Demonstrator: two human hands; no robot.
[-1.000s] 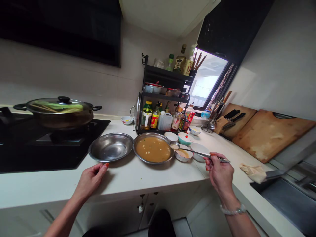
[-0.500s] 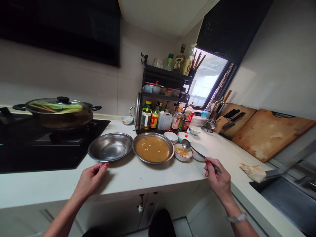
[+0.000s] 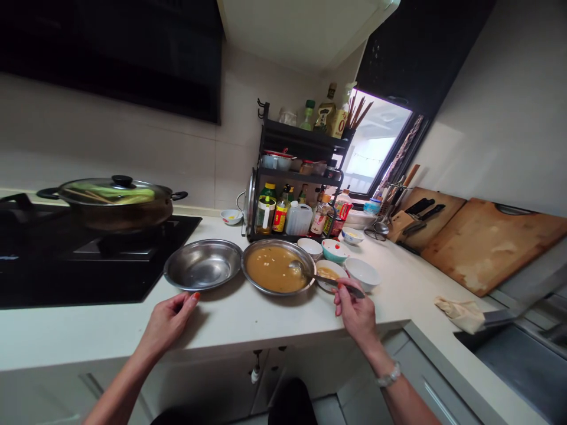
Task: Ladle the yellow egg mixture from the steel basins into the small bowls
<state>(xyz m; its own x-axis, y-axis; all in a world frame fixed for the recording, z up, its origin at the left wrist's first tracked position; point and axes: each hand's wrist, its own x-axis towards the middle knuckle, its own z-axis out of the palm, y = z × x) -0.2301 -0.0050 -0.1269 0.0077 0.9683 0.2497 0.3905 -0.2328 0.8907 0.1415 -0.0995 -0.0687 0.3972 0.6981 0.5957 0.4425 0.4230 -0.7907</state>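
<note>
My right hand (image 3: 355, 313) is closed round the handle of a metal ladle (image 3: 323, 277), whose scoop dips into the brown sauce in a steel bowl (image 3: 275, 268). A small white bowl (image 3: 330, 273) with some of the same sauce sits just right of it, under the ladle's handle. My left hand (image 3: 170, 319) rests on the white counter with fingers loosely curled and nothing in it, just in front of an empty steel bowl (image 3: 202, 264).
A lidded pan (image 3: 116, 203) with greens stands on the black hob at left. A black rack (image 3: 297, 177) of bottles stands at the back. Several small bowls (image 3: 362, 273) sit to the right. Wooden boards (image 3: 482, 242), knives and a cloth (image 3: 459, 311) lie beside the sink.
My right hand swung the ladle left, from over the small white bowl into the steel bowl of sauce. The left hand stayed put.
</note>
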